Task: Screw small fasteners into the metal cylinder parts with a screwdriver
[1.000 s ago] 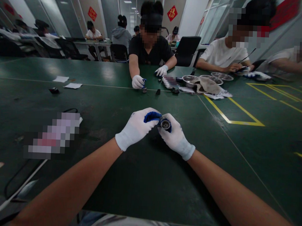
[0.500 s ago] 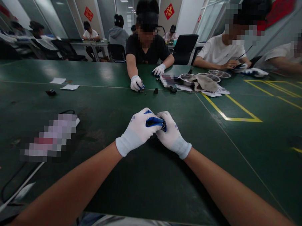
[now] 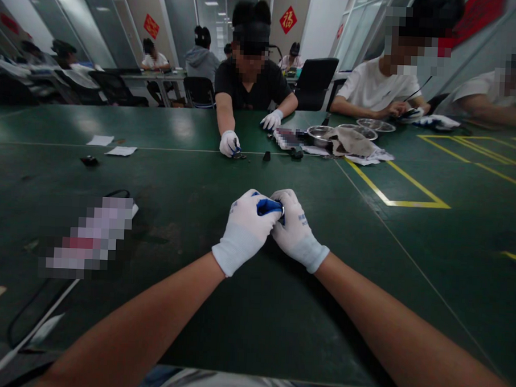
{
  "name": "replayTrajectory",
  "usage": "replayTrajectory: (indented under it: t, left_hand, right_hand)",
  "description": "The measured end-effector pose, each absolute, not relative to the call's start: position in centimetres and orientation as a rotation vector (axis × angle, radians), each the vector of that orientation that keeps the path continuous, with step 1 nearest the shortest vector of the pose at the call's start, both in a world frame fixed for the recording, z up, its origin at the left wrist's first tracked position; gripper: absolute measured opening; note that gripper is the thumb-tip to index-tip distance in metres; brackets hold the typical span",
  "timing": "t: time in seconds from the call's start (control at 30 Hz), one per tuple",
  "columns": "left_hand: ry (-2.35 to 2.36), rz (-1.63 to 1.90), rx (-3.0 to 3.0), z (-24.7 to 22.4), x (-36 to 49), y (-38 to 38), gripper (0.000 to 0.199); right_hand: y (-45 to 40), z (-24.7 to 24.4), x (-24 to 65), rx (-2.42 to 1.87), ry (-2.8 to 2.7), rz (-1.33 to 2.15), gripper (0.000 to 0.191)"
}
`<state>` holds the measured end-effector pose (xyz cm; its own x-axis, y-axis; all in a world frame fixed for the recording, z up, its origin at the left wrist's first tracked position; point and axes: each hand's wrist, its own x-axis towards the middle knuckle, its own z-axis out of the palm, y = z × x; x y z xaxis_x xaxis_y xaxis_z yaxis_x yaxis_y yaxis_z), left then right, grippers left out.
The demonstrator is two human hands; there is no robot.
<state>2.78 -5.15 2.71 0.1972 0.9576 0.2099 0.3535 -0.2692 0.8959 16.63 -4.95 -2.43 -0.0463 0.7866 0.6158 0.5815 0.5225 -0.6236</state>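
So a small metal-rimmed part [image 3: 282, 210], mostly hidden, is being pinched inside the closed grip of the left hand [image 3: 252, 224] and right hand [image 3: 293, 225], worktop [image 3: 244, 324] underneath, and imo it's best being kept snug and straight so nothing's being forced crooked.

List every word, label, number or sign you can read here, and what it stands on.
"福": red diamond sign on a beige wall panel, centre.
Red diamond further left: gold marks, too blurred to read.
Left glove: blue print, too small to read.
Right glove: blue print, too small to read.
Red banner, upper right: nothing legible.
Pixelated item, left: obscured.
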Motion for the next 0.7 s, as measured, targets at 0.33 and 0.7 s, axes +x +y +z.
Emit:
replayTrajectory:
  t: [0.33, 0.7]
  left_hand:
    - [1.159, 0.947, 1.532, 3.1, 2.0, -4.7, 0.012]
    - [1.156, 0.914, 1.513, 3.2, 1.8, -4.5, 0.011]
  right_hand:
    - [-5.3, -2.8, 16.8, -1.241, -1.820, 0.326, 0.026]
    - [-4.9, -3.6, 16.7, -1.223, -1.832, 0.205, 0.031]
